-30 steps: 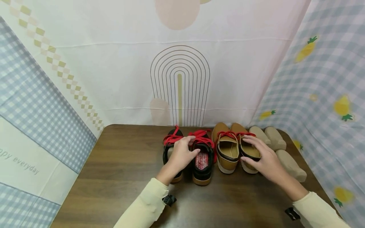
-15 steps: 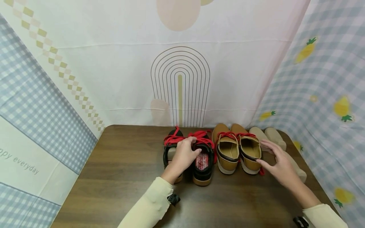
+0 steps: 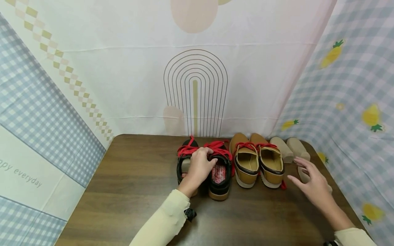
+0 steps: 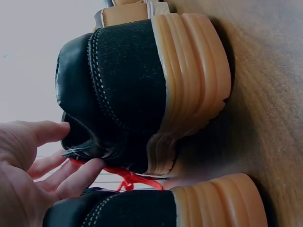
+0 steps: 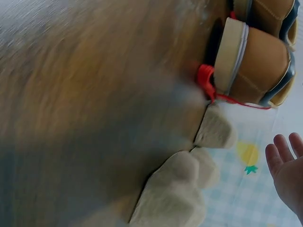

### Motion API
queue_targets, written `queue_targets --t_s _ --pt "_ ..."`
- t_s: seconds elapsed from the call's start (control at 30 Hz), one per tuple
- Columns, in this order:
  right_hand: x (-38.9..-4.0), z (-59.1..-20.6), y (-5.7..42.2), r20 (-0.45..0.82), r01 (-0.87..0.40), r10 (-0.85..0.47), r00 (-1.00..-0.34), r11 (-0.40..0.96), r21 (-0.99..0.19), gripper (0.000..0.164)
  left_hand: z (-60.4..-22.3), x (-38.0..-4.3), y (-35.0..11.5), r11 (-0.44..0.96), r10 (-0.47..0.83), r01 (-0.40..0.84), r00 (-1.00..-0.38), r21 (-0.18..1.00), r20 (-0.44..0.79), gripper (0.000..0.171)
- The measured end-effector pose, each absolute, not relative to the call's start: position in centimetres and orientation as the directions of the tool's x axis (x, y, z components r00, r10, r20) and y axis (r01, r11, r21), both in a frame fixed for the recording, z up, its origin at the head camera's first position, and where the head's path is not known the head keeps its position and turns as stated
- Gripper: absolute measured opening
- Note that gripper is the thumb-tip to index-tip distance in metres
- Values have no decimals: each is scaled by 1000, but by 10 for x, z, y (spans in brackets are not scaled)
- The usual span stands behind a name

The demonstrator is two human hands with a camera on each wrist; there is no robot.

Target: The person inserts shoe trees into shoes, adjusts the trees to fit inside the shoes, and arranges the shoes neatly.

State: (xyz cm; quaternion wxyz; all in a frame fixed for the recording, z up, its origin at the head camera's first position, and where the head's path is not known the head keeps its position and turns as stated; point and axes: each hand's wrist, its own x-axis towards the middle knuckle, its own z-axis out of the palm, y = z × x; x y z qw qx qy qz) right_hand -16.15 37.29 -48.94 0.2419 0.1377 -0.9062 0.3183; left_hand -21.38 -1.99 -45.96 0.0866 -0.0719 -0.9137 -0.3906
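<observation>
Left hand and right hand look loose and empty, but those red laces near the surface's far edge could snag, yanking the black shoe crooked.

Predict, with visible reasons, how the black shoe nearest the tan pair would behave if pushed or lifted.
The black shoe probably keeps its shape: its heel stands upright. Its thick sole sits on the table, making rolling unlikely. Its looped red laces may dangle.
</observation>
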Motion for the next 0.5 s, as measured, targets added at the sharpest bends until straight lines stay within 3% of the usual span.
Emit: queue_targets --t_s 0.5 --pt "-154 -498 399 485 -313 -17 -874 783 -538 71 -470 -215 -26 593 24 233 -962 770 272 25"
